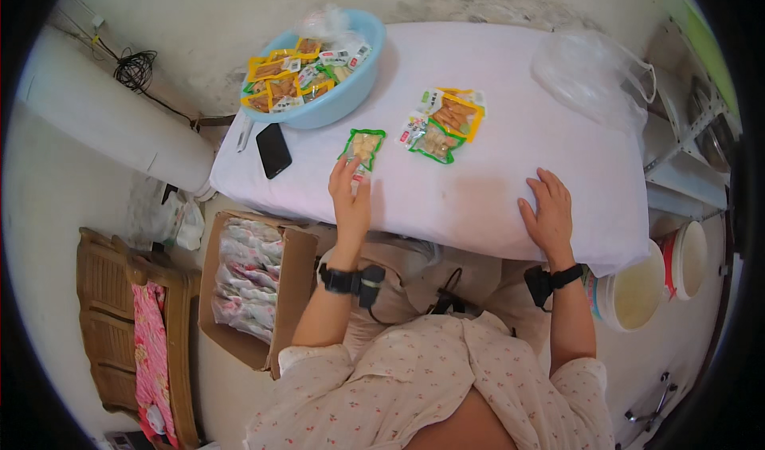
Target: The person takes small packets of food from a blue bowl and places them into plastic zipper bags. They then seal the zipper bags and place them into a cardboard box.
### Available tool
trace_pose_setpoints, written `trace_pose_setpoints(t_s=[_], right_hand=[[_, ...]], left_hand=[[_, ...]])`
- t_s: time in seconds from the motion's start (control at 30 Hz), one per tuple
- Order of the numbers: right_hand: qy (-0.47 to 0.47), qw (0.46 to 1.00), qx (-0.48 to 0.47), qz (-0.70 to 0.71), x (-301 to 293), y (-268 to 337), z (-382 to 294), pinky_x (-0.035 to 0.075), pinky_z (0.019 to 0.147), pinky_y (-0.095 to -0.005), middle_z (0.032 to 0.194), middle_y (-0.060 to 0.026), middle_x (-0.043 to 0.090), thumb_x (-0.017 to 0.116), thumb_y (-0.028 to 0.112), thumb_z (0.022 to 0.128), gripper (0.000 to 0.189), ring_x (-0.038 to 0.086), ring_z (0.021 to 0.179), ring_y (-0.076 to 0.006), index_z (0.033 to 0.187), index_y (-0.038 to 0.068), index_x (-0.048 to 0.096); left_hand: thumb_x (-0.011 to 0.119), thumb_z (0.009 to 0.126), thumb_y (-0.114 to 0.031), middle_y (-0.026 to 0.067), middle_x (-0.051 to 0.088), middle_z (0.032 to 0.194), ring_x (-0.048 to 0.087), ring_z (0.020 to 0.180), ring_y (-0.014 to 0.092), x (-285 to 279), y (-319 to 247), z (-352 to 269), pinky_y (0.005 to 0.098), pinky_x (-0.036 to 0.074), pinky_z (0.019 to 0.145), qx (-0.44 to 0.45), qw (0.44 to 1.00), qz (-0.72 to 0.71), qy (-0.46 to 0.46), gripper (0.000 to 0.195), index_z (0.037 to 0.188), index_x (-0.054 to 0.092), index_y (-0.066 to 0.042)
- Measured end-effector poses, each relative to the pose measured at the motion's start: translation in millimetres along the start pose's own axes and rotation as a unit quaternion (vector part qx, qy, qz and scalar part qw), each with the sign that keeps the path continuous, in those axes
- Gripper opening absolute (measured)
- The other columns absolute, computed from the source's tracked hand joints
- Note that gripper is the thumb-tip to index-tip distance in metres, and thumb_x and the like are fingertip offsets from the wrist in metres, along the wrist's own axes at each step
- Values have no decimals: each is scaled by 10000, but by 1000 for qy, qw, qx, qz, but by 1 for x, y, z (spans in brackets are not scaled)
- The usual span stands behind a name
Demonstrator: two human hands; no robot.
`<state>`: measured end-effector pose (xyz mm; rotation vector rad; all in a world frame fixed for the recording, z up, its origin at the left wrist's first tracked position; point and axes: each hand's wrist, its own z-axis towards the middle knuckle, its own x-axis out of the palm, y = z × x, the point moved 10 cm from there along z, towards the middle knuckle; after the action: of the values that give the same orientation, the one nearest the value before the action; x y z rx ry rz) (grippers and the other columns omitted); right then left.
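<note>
My left hand point(349, 196) is at a green-edged food packet point(364, 145) on the white-covered table point(502, 211); its fingers overlap the lower part, and I cannot tell whether they grip it. On the right, my right hand point(547, 211) rests on the cloth with fingers apart and nothing in it. Between and beyond the hands lies a small overlapping group of packets, with a yellow-edged packet point(457, 115) above a green-edged packet point(439, 143). A light blue plastic basin point(352, 94) at the back left holds many similar packets and a clear bag.
A black smartphone point(274, 151) lies near the table's left edge. Crumpled clear plastic bags point(580, 73) cover the back right corner. Below left stands a cardboard box point(299, 270) of wrapped packets beside a wooden chair point(107, 324). Buckets point(636, 288) and a metal shelf point(687, 181) are at right.
</note>
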<state>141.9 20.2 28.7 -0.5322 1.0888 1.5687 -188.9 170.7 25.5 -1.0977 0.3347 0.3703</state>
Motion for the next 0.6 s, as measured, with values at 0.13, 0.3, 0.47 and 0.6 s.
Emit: trace_pose_setpoints(t_s=[0.13, 0.3, 0.47, 0.6], right_hand=[[-8, 1000, -5, -5, 0, 0, 0, 326, 979, -427, 1235, -153, 492, 645, 194, 748, 362, 427, 1171, -336, 1067, 42, 567], [-9, 1000, -4, 1, 2, 2, 1, 327, 978, -426, 1229, -151, 497, 648, 192, 743, 364, 429, 1169, -331, 1065, 44, 567], [-26, 1000, 0, -9, -3, -4, -1, 335, 972, -419, 1227, -143, 499, 651, 192, 740, 350, 435, 1162, -320, 1053, 53, 579], [-15, 1000, 14, -3, 0, -2, 1, 339, 970, -414, 1217, -139, 510, 648, 207, 746, 350, 439, 1157, -318, 1053, 51, 585]], left_hand=[[589, 809, -150, 187, 299, 1413, 313, 1255, 386, 27, -17, 39, 469, 269, 1020, 192, 943, 260, 74, 480, 1279, 493, -139], [560, 828, -279, 213, 279, 1419, 265, 1281, 417, 43, 20, 56, 566, 231, 1006, 124, 946, 264, 141, 512, 1322, 447, -204], [601, 799, -292, 231, 292, 1396, 261, 1278, 417, 27, 18, 54, 578, 227, 993, 51, 922, 381, 56, 560, 1319, 433, -170], [640, 771, -210, 239, 297, 1394, 282, 1275, 414, 57, -32, 27, 523, 242, 1021, 224, 938, 249, 94, 596, 1309, 420, -77]])
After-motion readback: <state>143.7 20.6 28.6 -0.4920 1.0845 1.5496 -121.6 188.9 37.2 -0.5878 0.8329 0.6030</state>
